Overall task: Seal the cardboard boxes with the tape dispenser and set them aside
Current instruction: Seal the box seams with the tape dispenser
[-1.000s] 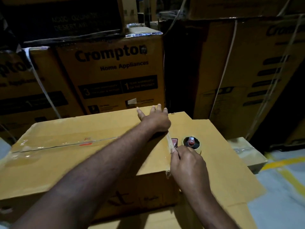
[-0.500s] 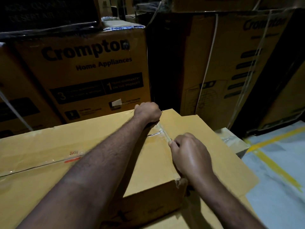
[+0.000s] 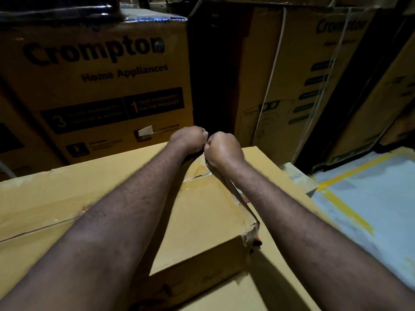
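Observation:
A plain cardboard box (image 3: 202, 221) lies in front of me, with clear tape along its top seam. My left hand (image 3: 188, 139) and my right hand (image 3: 222, 151) are curled into fists that touch at the box's far edge. Both pinch the end of a twisted tape strip (image 3: 238, 196). The strip runs from my right hand back to the box's near right corner. A small red part (image 3: 258, 240), probably the tape dispenser, peeks out by that corner. The rest is hidden under my right forearm.
The box rests on a wider flat carton (image 3: 280, 277). Tall printed appliance cartons (image 3: 101, 86) and strapped ones (image 3: 303, 86) form a wall close behind. To the right lies grey floor with yellow lines (image 3: 359, 198). A small taped box (image 3: 298, 176) sits at the right edge.
My right hand has moved from the middle of the box top to the far edge, beside my left hand, drawing the tape with it. The dispenser's roll is no longer in sight.

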A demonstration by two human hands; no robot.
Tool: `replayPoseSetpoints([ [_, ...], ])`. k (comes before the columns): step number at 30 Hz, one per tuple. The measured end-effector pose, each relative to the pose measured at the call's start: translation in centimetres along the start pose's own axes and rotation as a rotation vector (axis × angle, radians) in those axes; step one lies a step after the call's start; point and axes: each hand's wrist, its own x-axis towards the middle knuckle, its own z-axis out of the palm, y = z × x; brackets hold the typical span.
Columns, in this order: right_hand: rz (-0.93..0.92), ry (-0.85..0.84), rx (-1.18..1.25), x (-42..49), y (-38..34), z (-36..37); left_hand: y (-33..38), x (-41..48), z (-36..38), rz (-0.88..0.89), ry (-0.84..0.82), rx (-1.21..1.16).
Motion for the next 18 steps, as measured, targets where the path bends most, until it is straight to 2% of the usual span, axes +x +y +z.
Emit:
replayPoseSetpoints([
  [3, -0.031, -0.010, -0.015, -2.1, 1.2, -0.9, 0.1, 0.1, 1.0, -0.027, 0.058, -0.011],
  [8, -0.128, 0.044, -0.002, -9.2, 5.1, -3.1, 0.9, 0.2, 1.4, -0.052, 0.056, 0.027],
  [11, -0.151, 0.087, 0.065, -12.9, 7.4, -4.0, 1.4, 0.1, 1.4, -0.060, 0.059, 0.012],
  [15, -0.288, 0.201, 0.192, -16.7, 9.1, -4.4, 0.8, -0.3, 1.2, -0.061, 0.059, -0.039],
  [18, -0.391, 0.159, 0.258, -18.3, 10.8, -4.6, 1.0, -0.7, 1.0, -0.040, 0.075, -0.039],
])
